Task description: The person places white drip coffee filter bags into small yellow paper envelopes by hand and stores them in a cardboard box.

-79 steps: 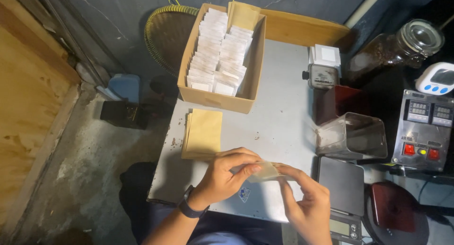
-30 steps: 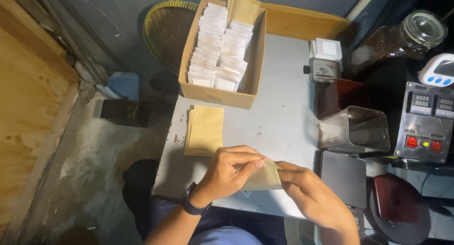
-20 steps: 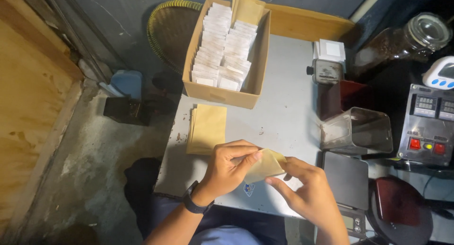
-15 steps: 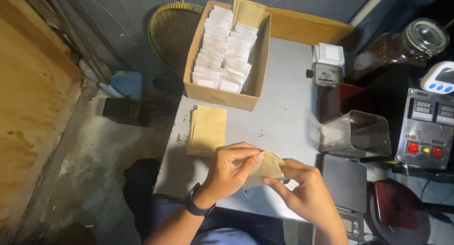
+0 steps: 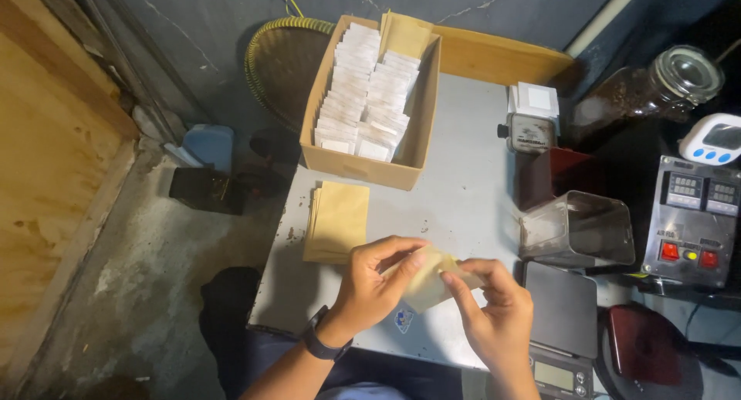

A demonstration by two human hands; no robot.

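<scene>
Both hands up over the near edge of the desk [image 5: 463,191], working one small tan paper envelope [image 5: 427,280] between them. Left hand [image 5: 370,284] pinches its left side, thumb and forefinger closed on the paper; right hand [image 5: 494,315] has its fingers [image 5: 455,288] curled onto the right edge, closed on it too. Vs half a sec ago the envelope sits lower and more tilted, right thumb has slid in over the top edge, and the mouth looks to be getting pried apart, tho I can't tell if it's actually open. So: envelope is off the desk, in both hands, just in front of the stack of flat tan envelopes [image 5: 337,221]. Cardboard box [image 5: 363,168] of white sachets [image 5: 363,99] sits behind, untouched. Clear plastic tub [image 5: 575,230] and digital scale [image 5: 559,315] to the right, not in play.
</scene>
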